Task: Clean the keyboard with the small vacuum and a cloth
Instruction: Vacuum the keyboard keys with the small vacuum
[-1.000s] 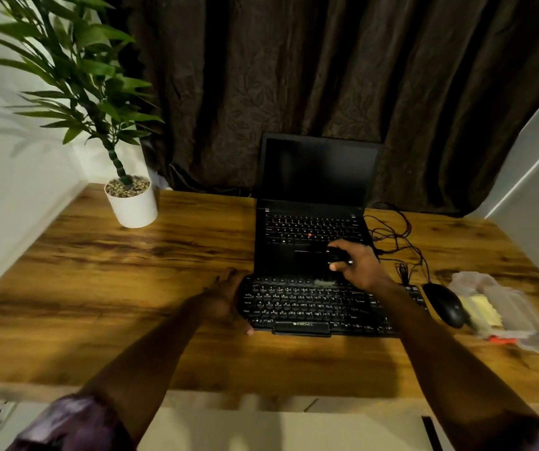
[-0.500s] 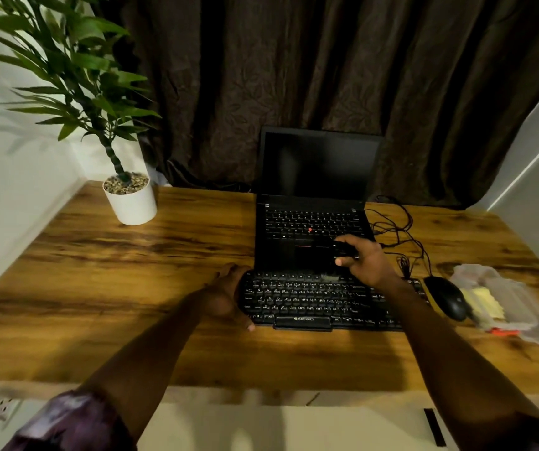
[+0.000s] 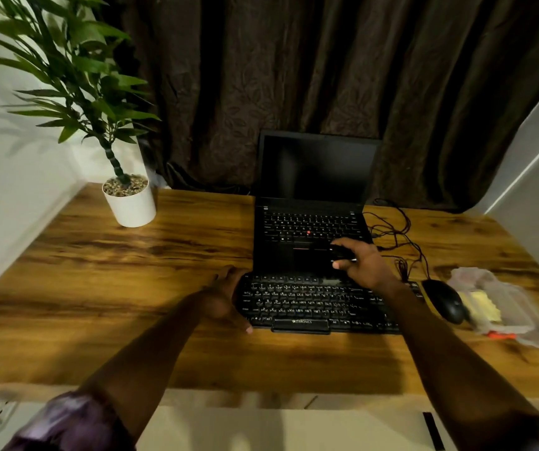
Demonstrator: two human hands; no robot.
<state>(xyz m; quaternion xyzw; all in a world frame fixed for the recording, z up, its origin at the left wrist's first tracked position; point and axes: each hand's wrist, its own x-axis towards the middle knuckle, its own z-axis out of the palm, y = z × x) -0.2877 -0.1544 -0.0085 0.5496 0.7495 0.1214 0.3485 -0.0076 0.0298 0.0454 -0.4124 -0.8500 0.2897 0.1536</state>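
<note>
The black Zebronics keyboard lies flat near the front edge of the wooden desk, its back edge just in front of the open laptop, whose screen is dark. The left hand clasps the keyboard's left end, thumb at the near corner and fingers hooked round the far one, probably to keep it from sliding while it is cleaned. The right hand is curled round a small dark device, presumably the small vacuum, and holds it just above the laptop's palm rest beside the keyboard's top row, so the working end seems poised for that row. A pale patch on the keys below it could be dust or glare; I cannot tell. To the right sit a black mouse, its tangled cable, and a clear plastic bag with something yellow inside, possibly the cloth. A potted plant stands well apart at the far left.
</note>
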